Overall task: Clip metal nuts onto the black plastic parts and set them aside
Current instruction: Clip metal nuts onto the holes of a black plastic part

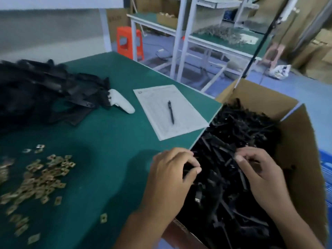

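Note:
A cardboard box (pixel 303 141) at the right of the green table holds a heap of black plastic parts (pixel 239 133). Both my hands are inside it. My left hand (pixel 170 175) is at the box's near-left edge, its fingers curled round a black part. My right hand (pixel 260 173) is over the middle of the heap with curled fingers pinching another black part. Several brass-coloured metal nuts (pixel 41 178) lie scattered on the table at the lower left. A second pile of black plastic parts (pixel 36 90) lies at the table's far left.
On the green table (pixel 111 159) a white handheld controller (pixel 120 102) lies beside the far pile. A printed sheet (pixel 158 112) with a black pen (pixel 171 112) on it lies near the box. Behind are white-framed workbenches (pixel 197 38) and an orange stool (pixel 128 42).

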A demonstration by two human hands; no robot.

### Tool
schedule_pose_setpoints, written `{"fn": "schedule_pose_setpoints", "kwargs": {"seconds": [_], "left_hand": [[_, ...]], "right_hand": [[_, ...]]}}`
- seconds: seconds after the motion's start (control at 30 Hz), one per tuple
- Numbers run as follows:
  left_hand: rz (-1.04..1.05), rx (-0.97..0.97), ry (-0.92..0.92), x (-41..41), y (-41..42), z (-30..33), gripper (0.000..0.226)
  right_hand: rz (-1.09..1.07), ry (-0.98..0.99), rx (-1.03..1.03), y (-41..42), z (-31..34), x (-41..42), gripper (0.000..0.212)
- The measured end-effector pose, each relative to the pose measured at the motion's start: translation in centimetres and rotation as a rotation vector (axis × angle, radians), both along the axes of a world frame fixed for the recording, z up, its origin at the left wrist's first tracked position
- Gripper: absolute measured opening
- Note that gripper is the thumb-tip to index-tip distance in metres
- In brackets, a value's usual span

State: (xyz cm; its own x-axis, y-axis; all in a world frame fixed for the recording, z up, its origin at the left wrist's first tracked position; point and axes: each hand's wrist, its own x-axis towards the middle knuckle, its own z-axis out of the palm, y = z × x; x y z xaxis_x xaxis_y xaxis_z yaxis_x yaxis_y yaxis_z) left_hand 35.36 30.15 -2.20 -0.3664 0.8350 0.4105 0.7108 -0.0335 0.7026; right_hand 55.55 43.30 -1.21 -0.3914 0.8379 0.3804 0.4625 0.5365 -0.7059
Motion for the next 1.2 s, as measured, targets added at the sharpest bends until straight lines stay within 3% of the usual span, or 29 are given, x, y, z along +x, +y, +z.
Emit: {"fn": "schedule_pose_setpoints", "kwargs": {"seconds": [0.03,0.13,0.23,0.3,0.37,0.47,0.57,0.7,0.83,0.97,1.03,1.1,1.2], "left_hand": [[0.052,0.019,-0.007,-1.3,-1.3,-0.2,0.01],[0.275,0.046,-0.02,-6.4,-6.9,-1.0,0.014],[0.541,0.035,-0.096,-11.7,-14.4,-1.6,0.02],[0.736,0.051,-0.099,-14.6,-19.3,-2.1,0.029],[0.942,0.056,-0.104,-17.1,-23.5,-2.8,0.034],[1.145,0.016,-0.153,-19.7,-27.6,-4.3,0.045],[1.194,-0.057,-0.187,-21.2,-28.5,-5.7,0.033],[1.145,-0.073,-0.219,-22.1,-27.6,-6.3,0.031],[1.124,-0.038,-0.224,-22.3,-27.9,-7.1,0.033],[1.156,0.028,-0.239,-22.6,-27.9,-7.3,0.033],[1.168,0.038,-0.251,-22.5,-27.9,-7.1,0.033],[1.183,0.069,-0.284,-22.5,-28.0,-7.0,0.035],[1.192,0.108,-0.339,-22.4,-28.1,-6.6,0.039]], "right_hand": [[0.027,0.024,0.003,0.1,-0.7,-0.6,0.003],[0.109,0.04,-0.11,0.6,-3.2,-4.5,0.008],[0.429,-0.127,-0.341,-2.7,-5.5,-11.6,0.015],[0.637,-0.211,-0.159,-7.7,-4.9,-16.9,0.016],[0.788,-0.286,-0.009,-13.4,-3.8,-19.8,0.032],[0.911,-0.437,0.374,-18.4,-5.2,-22.7,0.046],[0.964,-0.613,0.488,-19.2,-5.9,-27.2,0.077],[1.04,-0.728,0.395,-20.0,-5.0,-32.7,0.074],[1.055,-0.51,0.366,-21.3,-5.2,-37.6,0.065],[1.002,-0.333,0.088,-23.2,-3.6,-46.1,0.052],[0.947,-0.29,-0.152,-24.0,-2.8,-50.5,0.057],[0.937,-0.294,-0.338,-24.4,-2.7,-53.2,0.05],[0.924,-0.224,-0.231,-24.6,-2.5,-53.7,0.019]]}}
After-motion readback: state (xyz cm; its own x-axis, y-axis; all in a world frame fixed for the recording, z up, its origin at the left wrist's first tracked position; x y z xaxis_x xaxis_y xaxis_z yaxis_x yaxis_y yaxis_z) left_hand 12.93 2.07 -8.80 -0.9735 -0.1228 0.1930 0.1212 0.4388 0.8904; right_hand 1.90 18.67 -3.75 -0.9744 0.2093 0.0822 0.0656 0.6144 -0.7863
